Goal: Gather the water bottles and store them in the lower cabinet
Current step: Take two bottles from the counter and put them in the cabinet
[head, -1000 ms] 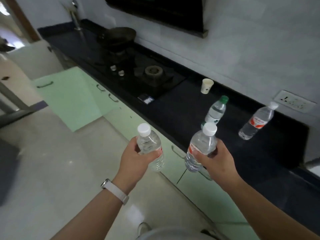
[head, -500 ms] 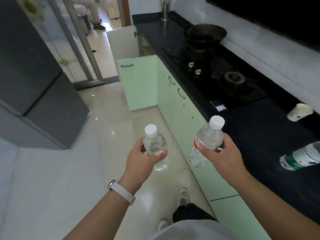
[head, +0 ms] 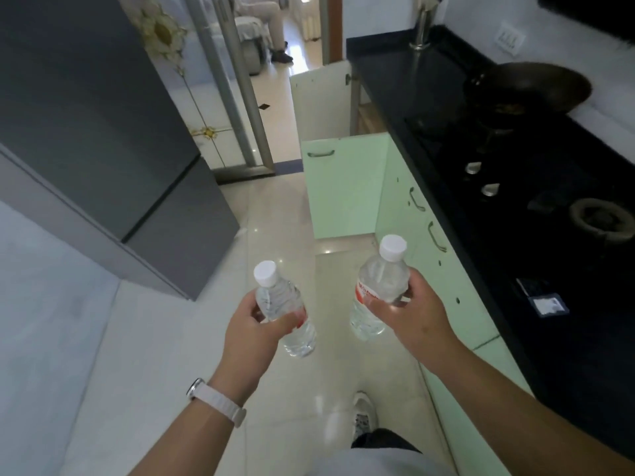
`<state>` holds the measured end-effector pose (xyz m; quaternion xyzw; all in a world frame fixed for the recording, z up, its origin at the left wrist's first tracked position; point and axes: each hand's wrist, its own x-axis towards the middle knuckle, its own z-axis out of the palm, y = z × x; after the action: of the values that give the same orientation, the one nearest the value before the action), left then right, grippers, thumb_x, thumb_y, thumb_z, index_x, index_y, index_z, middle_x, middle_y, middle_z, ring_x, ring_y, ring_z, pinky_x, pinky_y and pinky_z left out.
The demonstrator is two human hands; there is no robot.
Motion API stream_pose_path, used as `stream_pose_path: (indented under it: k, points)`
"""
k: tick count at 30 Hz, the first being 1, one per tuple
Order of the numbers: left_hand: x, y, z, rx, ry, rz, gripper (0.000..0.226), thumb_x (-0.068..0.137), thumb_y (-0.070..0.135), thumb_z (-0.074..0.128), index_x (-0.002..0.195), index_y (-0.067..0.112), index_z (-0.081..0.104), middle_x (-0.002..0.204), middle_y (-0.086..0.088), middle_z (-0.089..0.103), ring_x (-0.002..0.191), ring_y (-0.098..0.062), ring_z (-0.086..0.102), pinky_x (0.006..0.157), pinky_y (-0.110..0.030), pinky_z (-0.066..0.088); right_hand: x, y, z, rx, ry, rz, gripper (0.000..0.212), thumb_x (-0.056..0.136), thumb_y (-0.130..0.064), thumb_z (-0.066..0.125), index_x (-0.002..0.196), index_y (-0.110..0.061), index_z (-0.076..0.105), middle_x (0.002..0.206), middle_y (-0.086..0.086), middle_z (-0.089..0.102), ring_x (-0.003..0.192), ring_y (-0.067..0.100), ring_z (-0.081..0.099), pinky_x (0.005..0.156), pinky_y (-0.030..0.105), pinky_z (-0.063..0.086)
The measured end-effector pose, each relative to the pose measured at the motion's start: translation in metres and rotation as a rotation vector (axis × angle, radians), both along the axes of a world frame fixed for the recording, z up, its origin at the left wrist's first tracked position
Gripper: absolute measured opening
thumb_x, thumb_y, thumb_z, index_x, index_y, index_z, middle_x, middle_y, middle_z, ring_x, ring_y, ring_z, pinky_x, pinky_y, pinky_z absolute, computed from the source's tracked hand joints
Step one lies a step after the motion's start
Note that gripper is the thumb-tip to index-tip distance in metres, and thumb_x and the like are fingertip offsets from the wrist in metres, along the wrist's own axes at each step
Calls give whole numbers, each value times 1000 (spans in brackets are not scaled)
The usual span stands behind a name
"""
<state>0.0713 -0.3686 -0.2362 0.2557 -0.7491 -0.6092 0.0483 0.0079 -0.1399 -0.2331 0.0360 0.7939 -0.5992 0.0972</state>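
Holding a water bottle in the left hand, fingers curled tight round it. Gripping the other bottle in the right hand the same way. Both up over the floor, beside the green cupboards, near an open cupboard door.

Floor aisle lies open between grey refrigerator, left, and green cabinet fronts, right. Ahead, 1 open green cabinet door juts from the right across the aisle; a gap lies between its edge and the refrigerator.
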Motion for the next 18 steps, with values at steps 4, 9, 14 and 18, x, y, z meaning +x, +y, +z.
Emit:
stream_pose_path:
  k: [4,9,14,18]
  points:
    - [-56,-7,11,-15,33,18,37,72,11,87,103,22,71,95,4,76,91,-16,71,81,-33,54,-69,-5,2,6,10,61,45,71,-42,84,107,-40,56,101,-18,67,94,0,63,82,24,50]
    - [-102,-17,19,15,60,74,44,65,23,88,105,22,71,98,3,77,94,-17,72,85,-37,56,-136,-22,2,32,37,108,52,71,-46,84,114,-33,56,103,-15,65,95,3,61,83,28,50]
    - [-144,-40,23,4,60,116,39,66,23,88,101,23,72,94,8,77,87,-9,72,79,-30,53,-184,-47,-3,40,37,133,53,69,-52,83,112,-35,57,103,-15,65,94,3,61,85,32,52]
    - [-187,-73,12,-1,52,138,42,60,30,85,99,26,71,94,8,76,88,-11,71,81,-32,54,-220,-78,-10,50,22,139,46,71,-45,83,109,-35,59,100,-14,66,92,2,62,83,30,52]
